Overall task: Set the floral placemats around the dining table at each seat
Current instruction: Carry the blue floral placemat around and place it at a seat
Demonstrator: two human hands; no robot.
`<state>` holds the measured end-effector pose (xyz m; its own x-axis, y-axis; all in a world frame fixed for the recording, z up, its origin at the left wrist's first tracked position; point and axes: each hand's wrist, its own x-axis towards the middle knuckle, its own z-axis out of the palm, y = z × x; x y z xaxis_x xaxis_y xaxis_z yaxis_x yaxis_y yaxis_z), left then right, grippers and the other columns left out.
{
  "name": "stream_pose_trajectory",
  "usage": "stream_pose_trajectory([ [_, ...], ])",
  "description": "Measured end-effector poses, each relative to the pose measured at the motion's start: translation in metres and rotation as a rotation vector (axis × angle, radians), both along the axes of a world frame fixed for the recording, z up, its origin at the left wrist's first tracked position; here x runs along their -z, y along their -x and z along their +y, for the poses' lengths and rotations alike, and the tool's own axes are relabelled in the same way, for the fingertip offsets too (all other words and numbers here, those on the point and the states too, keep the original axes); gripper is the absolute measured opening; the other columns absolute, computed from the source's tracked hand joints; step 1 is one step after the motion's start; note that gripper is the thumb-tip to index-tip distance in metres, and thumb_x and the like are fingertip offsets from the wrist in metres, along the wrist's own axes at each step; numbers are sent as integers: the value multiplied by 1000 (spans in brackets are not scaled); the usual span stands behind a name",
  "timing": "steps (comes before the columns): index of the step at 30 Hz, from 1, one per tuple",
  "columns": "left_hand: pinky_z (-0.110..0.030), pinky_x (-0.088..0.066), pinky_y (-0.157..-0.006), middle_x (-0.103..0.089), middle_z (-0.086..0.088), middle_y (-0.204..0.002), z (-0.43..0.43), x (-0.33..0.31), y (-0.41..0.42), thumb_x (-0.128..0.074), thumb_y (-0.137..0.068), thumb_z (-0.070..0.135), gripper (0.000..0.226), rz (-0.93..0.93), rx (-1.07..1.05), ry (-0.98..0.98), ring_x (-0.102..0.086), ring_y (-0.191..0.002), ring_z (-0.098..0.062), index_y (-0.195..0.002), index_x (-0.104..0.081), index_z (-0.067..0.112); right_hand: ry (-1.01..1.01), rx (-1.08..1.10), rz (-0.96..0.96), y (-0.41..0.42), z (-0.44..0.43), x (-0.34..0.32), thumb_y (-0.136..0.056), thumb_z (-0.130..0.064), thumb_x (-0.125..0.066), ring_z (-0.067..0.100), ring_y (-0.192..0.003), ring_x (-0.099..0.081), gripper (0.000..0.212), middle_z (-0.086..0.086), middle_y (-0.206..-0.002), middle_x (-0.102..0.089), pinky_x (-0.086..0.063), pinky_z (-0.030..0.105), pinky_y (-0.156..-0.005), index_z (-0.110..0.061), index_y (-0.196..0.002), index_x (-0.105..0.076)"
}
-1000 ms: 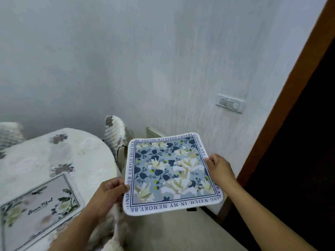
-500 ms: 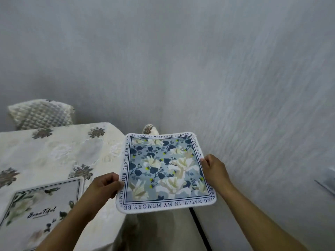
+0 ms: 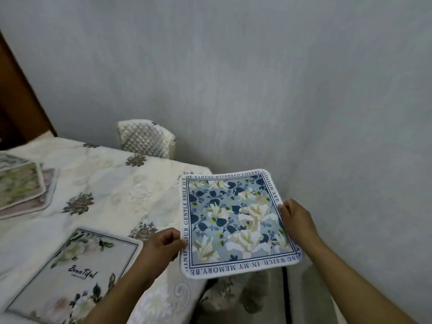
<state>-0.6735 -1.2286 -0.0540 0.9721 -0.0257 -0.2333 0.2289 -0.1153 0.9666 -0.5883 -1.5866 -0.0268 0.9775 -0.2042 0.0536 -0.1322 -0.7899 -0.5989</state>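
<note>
Spanning both hands: blue placemat (image 3: 236, 220)

blue placemat (image 3: 236, 220) border: "WATCH IN MY MEMORY", "WITHERED CHERRY" | grey placemat (image 3: 77, 274): probably "Beautiful"

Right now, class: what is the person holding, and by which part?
The square blue floral placemat, pinched at its left edge by the left hand and right edge by the right hand.

Bare tablecloth (image 3: 112, 183) lies open between the near placemat (image 3: 77, 272) and the stacked placemats (image 3: 21, 190).
</note>
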Motion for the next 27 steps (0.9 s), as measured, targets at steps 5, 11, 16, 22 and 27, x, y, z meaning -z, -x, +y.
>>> stream_pose_trajectory([
  [5,-29,-37,-53,-56,-8,-62,-42,15,-35,-65,-88,10,16,40,-311,-15,-45,-54,-15,-73,-63,4,3,-297,9,-138,10,13,-100,-28,-48,19,-61,-48,30,-3,-65,-49,-29,32,-53,-17,-72,-44],
  [11,-19,-40,-50,-61,4,-56,-81,24,-60,-66,-89,8,29,100,-623,50,-50,-50,-10,-63,-65,21,88,-617,25,-256,70,23,-100,-24,-49,24,-67,-47,23,3,-72,-52,-29,32,-59,-14,-79,-50],
  [16,-16,-42,-49,-64,1,-58,-85,45,-88,-65,-90,10,21,156,-803,59,-55,-53,-10,-70,-65,16,65,-741,36,-312,133,45,-99,-20,-51,32,-71,-55,25,23,-81,-63,-33,34,-61,0,-85,-57],
  [22,-24,-46,-56,-72,-1,-67,-74,98,-125,-65,-90,16,16,308,-937,-5,-62,-55,-9,-74,-67,18,52,-880,93,-364,176,110,-100,-20,-49,31,-69,-52,27,20,-73,-55,-32,37,-60,-8,-76,-44],
  [27,-27,-53,-57,-76,1,-72,-95,141,-147,-66,-89,20,14,489,-1083,-48,-67,-59,-10,-75,-67,18,112,-1065,208,-399,205,173,-100,-24,-48,38,-77,-59,21,21,-83,-63,-32,36,-59,-8,-86,-52],
])
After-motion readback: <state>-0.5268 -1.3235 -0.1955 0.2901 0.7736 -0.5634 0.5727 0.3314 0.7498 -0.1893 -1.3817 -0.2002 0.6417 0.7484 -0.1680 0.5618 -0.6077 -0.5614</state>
